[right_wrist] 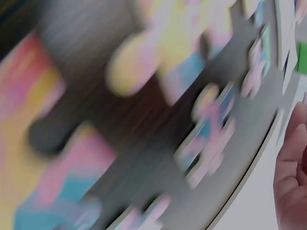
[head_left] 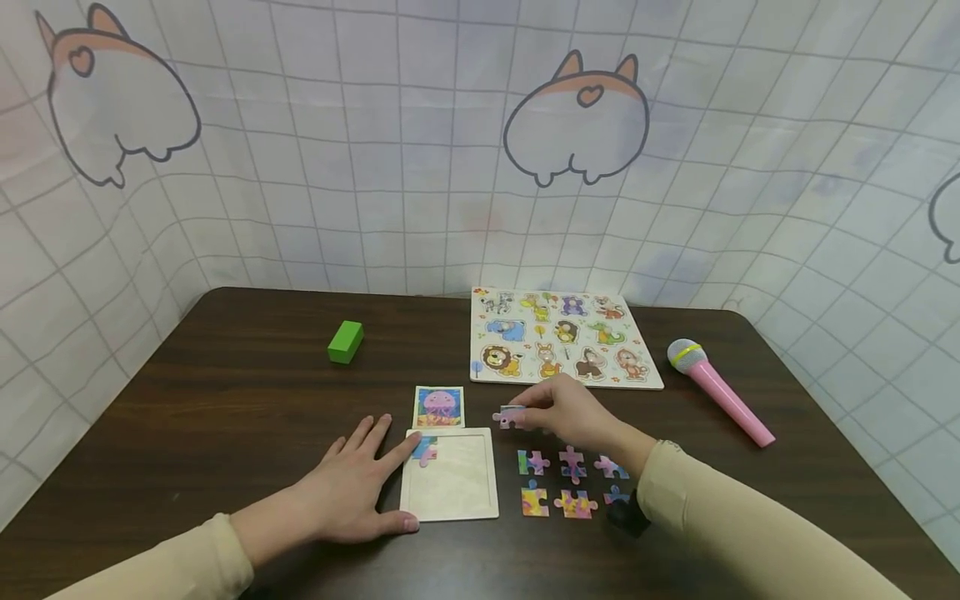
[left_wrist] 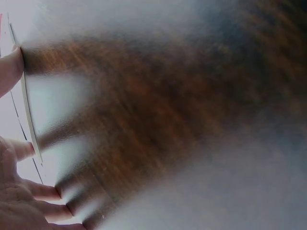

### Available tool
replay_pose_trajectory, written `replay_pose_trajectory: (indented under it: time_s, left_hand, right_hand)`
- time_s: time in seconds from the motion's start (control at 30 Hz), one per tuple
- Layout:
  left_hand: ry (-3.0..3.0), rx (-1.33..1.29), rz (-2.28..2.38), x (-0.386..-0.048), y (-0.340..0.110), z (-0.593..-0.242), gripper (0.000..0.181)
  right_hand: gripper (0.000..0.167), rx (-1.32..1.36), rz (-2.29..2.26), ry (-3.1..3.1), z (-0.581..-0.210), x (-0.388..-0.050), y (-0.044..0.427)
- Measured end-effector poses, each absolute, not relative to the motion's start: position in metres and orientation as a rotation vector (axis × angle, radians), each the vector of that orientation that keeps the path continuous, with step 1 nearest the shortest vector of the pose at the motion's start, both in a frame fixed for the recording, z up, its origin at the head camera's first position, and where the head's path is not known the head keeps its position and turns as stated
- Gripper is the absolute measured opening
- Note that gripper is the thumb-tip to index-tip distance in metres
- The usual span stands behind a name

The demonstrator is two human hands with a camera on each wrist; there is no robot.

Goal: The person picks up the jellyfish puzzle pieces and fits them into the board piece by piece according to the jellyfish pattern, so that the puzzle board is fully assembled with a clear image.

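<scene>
Hands (head_left: 351, 487) (head_left: 567, 413) on tray (head_left: 457, 490) and, seemingly, jellyfish piece (head_left: 510, 417)

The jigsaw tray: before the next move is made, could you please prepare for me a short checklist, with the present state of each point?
1. Left hand touches the tray at its left edge: ok.
2. Right hand pinches a jigsaw piece: ok.
3. Corner piece lies in the tray's far left corner: ok.
4. Jellyfish card is uncovered, just beyond the tray: ok.
5. The pinched piece is over the tray: not ok; it is off to the right.
6. The pinched piece matches the corner piece's edge: cannot tell; fingers hide part of it.
</scene>
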State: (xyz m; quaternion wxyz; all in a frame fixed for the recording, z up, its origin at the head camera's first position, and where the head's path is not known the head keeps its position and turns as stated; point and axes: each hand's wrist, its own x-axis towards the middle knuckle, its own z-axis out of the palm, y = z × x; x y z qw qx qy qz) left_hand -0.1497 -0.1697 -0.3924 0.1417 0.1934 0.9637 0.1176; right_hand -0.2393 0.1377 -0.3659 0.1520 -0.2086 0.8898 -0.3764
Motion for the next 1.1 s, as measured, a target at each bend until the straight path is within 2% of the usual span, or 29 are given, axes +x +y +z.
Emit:
replay_pose_trajectory:
  time_s: [0.17,0.47,1.1]
  left_hand:
    - [2.789,0.571,0.325,-0.149,-0.169,-0.392,0.103]
    - [2.778,0.554,0.323,-0.149,-0.169,-0.391,0.102]
    - [2.775,0.550,0.324,-0.150,-0.168,-0.390,0.102]
  right_hand:
    - [0.018,-0.520,-1.129,2.460,-0.369,-0.236,0.112]
    - [0.011,-0.404,-1.210,2.363,-0.379,-0.227,0.073]
    - [0.018,-0.411,-0.982,2.565,-0.376,-0.225,0.053]
